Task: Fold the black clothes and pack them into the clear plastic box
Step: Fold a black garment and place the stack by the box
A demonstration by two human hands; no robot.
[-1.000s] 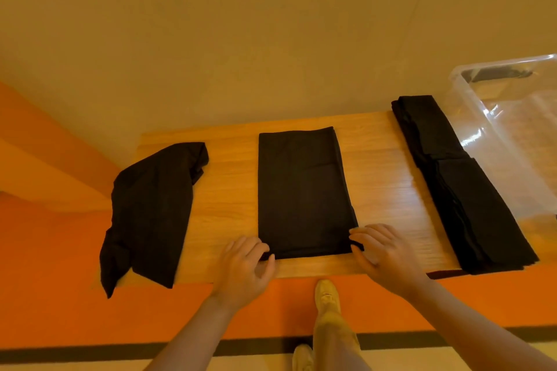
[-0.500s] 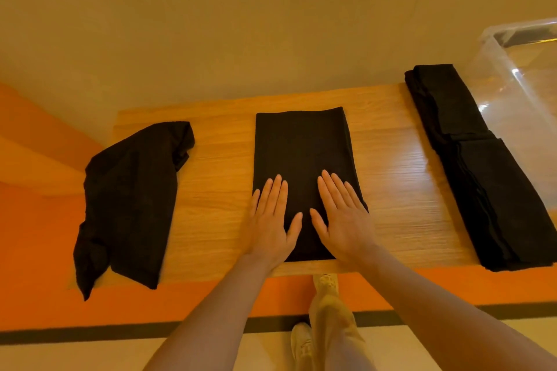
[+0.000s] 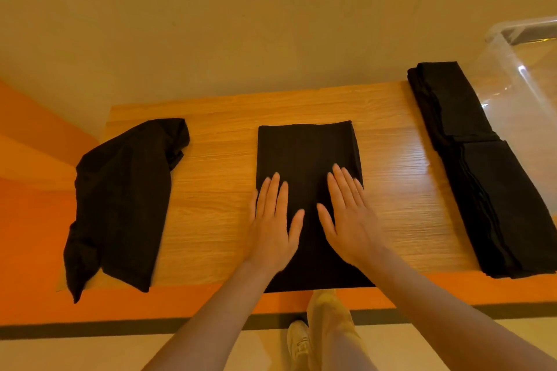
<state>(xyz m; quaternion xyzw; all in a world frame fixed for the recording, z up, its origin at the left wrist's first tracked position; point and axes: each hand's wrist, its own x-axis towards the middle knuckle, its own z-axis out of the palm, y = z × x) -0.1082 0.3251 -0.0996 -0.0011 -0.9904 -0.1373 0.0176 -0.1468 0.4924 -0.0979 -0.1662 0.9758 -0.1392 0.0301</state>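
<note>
A black garment folded into a narrow rectangle [image 3: 307, 153] lies in the middle of the wooden table [image 3: 211, 178]. My left hand [image 3: 274, 220] and my right hand [image 3: 346, 217] press flat on its near half, fingers straight, side by side. A loose, unfolded black garment [image 3: 120, 196] lies at the table's left end, one corner hanging over the front edge. A stack of folded black clothes [image 3: 479, 166] lies along the right side. The clear plastic box [image 3: 518, 75] stands at the far right, partly cut off by the frame.
A beige wall rises behind the table. Below the table's front edge are an orange panel and pale floor, where my leg and shoe [image 3: 301, 343] show.
My hands left the garment's near corners and moved onto its top, fingers flattening. The view has shifted slightly.
</note>
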